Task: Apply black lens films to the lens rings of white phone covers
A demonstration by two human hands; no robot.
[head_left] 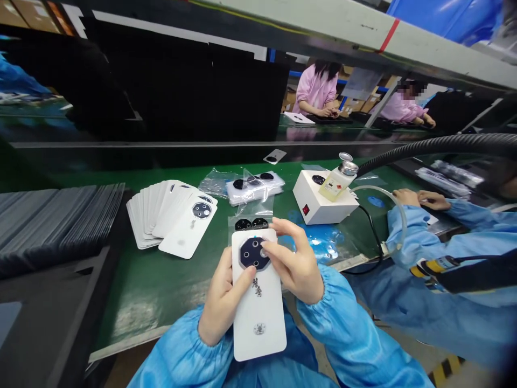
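a smooth green worktop [161, 280] runs across the view, with a dark glossy partition behind it and people in pink coats seated at a farther bench. on the left lies a long fanned row of thin grey matte sheets [52, 221]. a ribbed black flexible hose [424, 148] arches over the right side, above a co-worker's blue-sleeved hand [434, 202]. a fanned stack of flat white rounded phone back covers [169, 218] rests left of centre, and a square white plastic box with a red switch [323, 202] stands to the right.

the white glossy phone back cover with small dark printed marks [258, 307] is held above the worktop's near edge, over the lap. the left hand [220, 304] grips its left edge, thumb on the face. the right hand [297, 264] is half curled around nothing, its fingertips pressing on the dark octagonal camera ring [252, 253] at the cover's top. just beyond lies a small clear crinkled plastic bag of black rings [251, 222].
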